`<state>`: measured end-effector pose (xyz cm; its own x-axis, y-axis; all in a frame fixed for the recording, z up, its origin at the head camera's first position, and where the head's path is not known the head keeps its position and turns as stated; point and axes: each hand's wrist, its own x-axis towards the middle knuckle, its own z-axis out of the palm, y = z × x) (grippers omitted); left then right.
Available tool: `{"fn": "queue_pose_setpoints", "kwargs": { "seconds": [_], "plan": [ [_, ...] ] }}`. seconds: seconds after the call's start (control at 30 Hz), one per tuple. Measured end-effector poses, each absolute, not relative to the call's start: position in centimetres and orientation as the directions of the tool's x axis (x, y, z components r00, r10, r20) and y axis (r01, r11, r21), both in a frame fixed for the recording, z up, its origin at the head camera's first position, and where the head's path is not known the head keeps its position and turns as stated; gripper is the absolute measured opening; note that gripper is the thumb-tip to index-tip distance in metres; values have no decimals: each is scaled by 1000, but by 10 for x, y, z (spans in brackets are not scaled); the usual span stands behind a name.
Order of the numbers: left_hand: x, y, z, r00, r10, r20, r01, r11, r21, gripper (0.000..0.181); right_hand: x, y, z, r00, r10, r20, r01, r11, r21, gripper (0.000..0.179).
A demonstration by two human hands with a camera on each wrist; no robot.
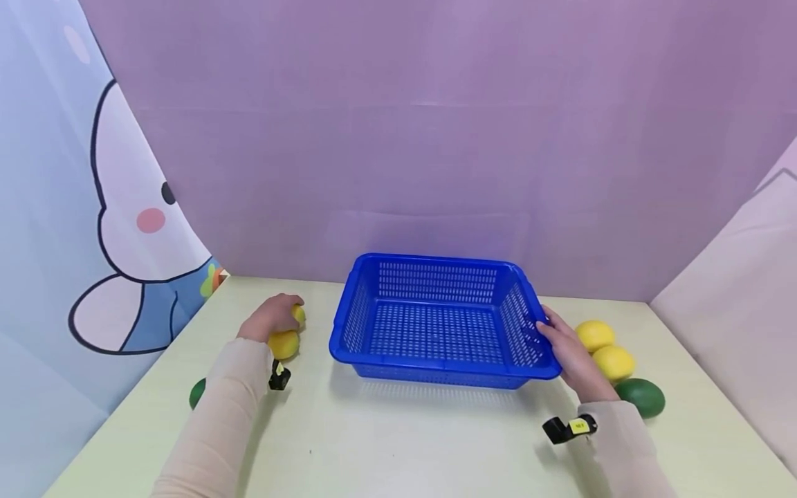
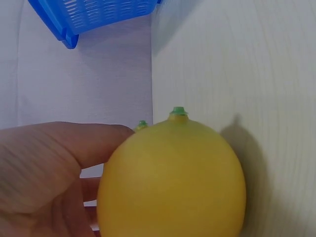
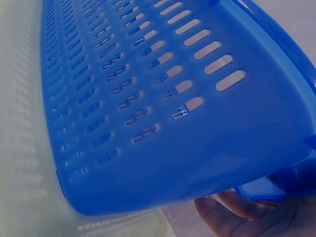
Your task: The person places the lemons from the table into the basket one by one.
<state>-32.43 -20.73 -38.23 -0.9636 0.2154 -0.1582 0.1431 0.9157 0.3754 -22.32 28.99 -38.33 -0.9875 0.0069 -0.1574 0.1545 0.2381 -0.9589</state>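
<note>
A blue plastic basket with slotted walls stands mid-table, with nothing inside it. My right hand grips its right rim, thumb on top; in the right wrist view the fingers curl under the rim beside the slotted wall. To the left, my left hand holds the farther yellow lemon, partly hidden by the hand. A nearer lemon lies against that hand. In the left wrist view the near lemon, green-stemmed, covers most of the grip, and the other's stem peeks out behind.
Two lemons and a dark green fruit lie right of the basket, beside my right forearm. Another green fruit is partly hidden by my left sleeve. A purple cloth hangs behind the pale table.
</note>
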Motion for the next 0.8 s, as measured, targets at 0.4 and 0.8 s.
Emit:
{"fn": "queue_pose_setpoints", "kwargs": {
  "seconds": [0.4,0.8],
  "plan": [
    [-325,-204,-382,-965,225,-133,160,910,383,45,-219,292,-383,-986,13,-165,163,251,-954,58],
    [-326,-214,-378,-966,240,-98,182,897,403,48,-223,288,-384,-989,18,-150,150,233,-961,58]
  ]
}}
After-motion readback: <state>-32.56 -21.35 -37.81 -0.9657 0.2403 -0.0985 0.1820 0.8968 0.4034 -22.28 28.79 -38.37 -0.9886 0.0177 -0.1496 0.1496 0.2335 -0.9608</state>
